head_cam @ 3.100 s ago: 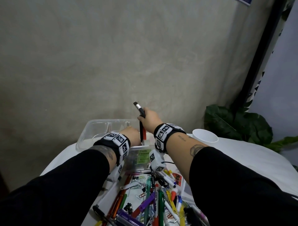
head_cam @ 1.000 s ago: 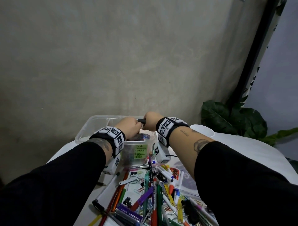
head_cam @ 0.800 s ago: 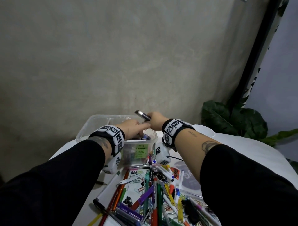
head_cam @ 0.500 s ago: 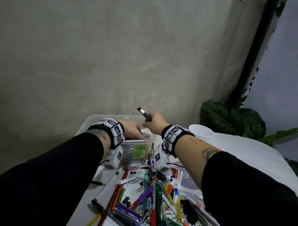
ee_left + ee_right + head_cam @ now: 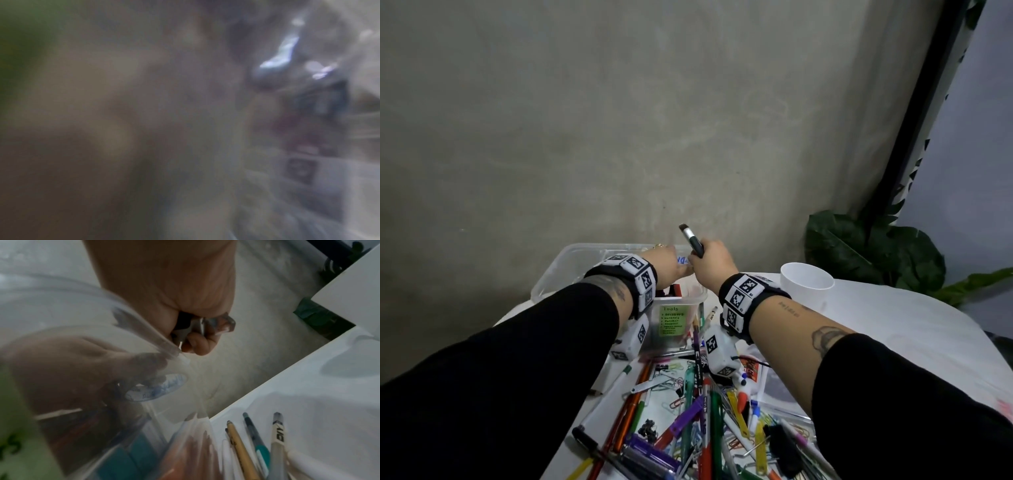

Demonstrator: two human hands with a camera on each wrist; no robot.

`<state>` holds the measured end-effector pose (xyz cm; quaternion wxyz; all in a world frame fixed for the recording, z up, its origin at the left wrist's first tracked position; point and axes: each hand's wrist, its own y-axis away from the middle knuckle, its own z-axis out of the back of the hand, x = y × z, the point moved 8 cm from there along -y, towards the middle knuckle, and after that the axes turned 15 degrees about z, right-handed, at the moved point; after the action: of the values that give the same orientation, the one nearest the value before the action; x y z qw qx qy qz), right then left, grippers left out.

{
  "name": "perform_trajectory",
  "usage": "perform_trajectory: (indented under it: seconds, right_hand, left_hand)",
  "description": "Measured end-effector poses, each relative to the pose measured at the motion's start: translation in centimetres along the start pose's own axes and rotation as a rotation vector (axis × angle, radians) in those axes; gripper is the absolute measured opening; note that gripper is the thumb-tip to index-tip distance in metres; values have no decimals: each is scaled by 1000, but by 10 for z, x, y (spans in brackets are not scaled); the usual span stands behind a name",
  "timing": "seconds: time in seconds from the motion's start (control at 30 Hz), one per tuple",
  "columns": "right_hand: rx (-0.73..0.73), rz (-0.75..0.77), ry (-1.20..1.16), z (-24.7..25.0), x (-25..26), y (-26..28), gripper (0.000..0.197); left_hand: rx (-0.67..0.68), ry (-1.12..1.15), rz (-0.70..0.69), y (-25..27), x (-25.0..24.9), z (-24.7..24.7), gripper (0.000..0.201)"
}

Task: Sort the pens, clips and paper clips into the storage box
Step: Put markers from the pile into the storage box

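Observation:
A clear plastic storage box (image 5: 571, 263) with a green label (image 5: 672, 320) stands at the table's far side. My right hand (image 5: 698, 257) grips a black pen with a silver band (image 5: 691, 240) in its fist, just above the box's right corner; the pen's top tilts up and to the left. In the right wrist view the fist (image 5: 197, 331) closes round the pen (image 5: 185, 324) next to the box wall (image 5: 82, 321). My left hand (image 5: 671, 263) reaches over the box beside the right hand. Its fingers show blurred through the plastic, and the left wrist view is too blurred to read.
A heap of pens, markers, binder clips and paper clips (image 5: 688, 411) covers the near table. A white cup (image 5: 806, 281) stands right of the box, with a leafy plant (image 5: 873, 253) behind it. Several pens (image 5: 242, 451) lie beside the box's right wall.
One second ago both hands met at the pen, which lay level between them. Now only my right hand holds it, tilted upward, and my left hand has dropped over the box.

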<state>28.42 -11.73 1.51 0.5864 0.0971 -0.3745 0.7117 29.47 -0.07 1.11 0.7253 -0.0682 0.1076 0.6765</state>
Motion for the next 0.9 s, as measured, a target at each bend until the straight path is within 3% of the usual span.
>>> perform_trajectory:
  seconds: [0.37, 0.67, 0.73, 0.83, 0.9]
  right_hand:
    - [2, 3, 40, 0, -1, 1, 3]
    - [21, 22, 86, -2, 2, 1, 10]
    - [25, 23, 96, -2, 3, 2, 11]
    - [29, 17, 93, -2, 3, 3, 11]
    - [29, 13, 99, -2, 3, 3, 11]
  left_hand:
    - [-1, -64, -139, 5, -11, 0, 25]
    - [-14, -168, -50, -6, -6, 3, 38]
    - [-76, -254, -25, -7, -7, 7, 32]
    - [-216, -172, 98, -10, 1, 24, 27]
    - [-203, -155, 98, -15, 5, 23, 23]
